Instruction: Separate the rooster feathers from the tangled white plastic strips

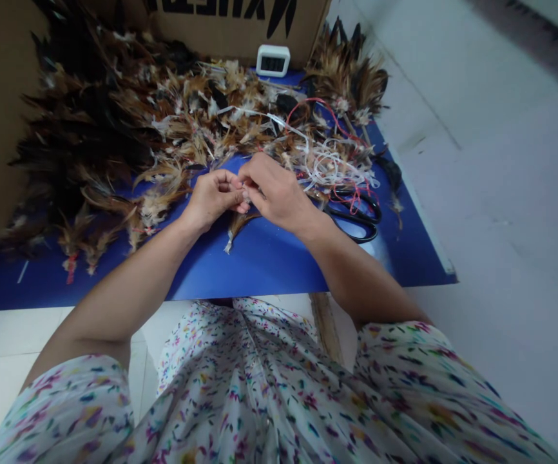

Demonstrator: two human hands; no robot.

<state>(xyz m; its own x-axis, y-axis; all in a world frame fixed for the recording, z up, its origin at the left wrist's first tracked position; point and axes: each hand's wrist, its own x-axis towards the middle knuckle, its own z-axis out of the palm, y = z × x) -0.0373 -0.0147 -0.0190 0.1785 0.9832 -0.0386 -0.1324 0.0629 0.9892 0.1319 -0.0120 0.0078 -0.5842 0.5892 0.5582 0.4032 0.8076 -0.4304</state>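
Note:
Over the front middle of a blue board (254,270), my left hand (217,198) and my right hand (275,192) meet at the fingertips. Both are closed in a pinch around something small and pale, mostly hidden by the fingers; its kind cannot be made out. Just below them lies a small brown feather tuft (233,233) with a whitish end. Beside my right hand rest scissors with black handles (356,229), partly under a tangle of white string (330,164) and red string (356,198).
A large heap of brown and black feathers (177,119) covers the back and left of the board, some bunches bound in red. Behind it stand a cardboard box (240,32) and a small white digital clock (273,61). Another feather bunch (349,74) lies at the back right.

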